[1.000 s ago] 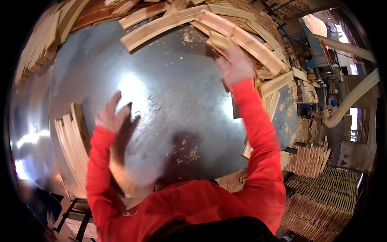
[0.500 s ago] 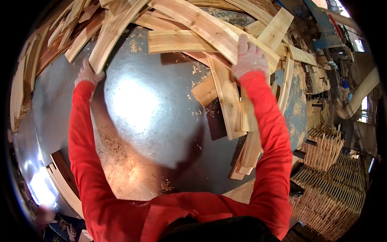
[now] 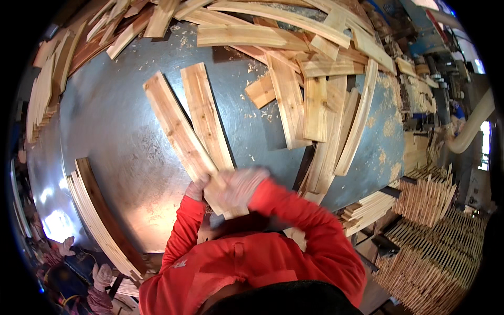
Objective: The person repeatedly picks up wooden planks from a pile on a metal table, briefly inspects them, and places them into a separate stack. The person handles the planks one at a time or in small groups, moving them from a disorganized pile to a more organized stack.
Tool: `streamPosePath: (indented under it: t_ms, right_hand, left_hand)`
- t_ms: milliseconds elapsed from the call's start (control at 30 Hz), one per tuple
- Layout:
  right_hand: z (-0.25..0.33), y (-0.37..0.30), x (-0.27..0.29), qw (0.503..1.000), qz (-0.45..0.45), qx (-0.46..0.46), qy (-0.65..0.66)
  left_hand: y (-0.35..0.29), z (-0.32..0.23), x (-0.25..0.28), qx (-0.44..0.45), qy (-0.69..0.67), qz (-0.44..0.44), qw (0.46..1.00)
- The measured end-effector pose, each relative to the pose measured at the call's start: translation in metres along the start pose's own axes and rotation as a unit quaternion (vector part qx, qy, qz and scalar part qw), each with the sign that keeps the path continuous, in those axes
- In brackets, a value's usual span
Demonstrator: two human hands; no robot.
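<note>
Two wooden boards lie in front of me on the metal table, their near ends crossing close to my body. My left hand grips the edge of the left board near its near end, thumb on top. Over the near ends of both boards is my right hand, smeared by motion, so its fingers cannot be made out. The right board runs partly under the left one. Both hands appear to wear thin pale gloves.
Loose boards are heaped along the far side and right of the table. Stacked boards stand at the left edge. Slatted wood stacks fill the lower right. Another person's gloved hands show at lower left. Wood shavings are scattered about.
Both hands have come back from the far boards toward my body. Two boards now lie side by side before me, crossing at their near ends, where bare table was.
</note>
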State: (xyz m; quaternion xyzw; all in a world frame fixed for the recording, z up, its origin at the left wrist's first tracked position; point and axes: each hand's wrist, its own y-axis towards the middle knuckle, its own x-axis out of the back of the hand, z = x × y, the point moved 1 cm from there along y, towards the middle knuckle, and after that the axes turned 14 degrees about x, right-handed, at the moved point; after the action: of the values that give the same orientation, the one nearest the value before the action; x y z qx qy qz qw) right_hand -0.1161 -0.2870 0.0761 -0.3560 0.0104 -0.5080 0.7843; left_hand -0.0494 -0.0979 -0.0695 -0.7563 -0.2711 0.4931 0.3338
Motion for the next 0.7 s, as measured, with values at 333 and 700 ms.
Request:
streamPosePath:
  t_ms: [333,700]
  right_hand:
    - [-0.212,-0.039,0.408,0.778,-0.535,-0.144,-0.296]
    - [-0.200,-0.074,0.274,0.782,-0.585,-0.204,-0.064]
  left_hand:
    - [-0.024,0.037,-0.018,-0.077,0.032,-0.097,0.992]
    - [-0.009,0.034,-0.047,-0.013,-0.141,-0.003,0.990]
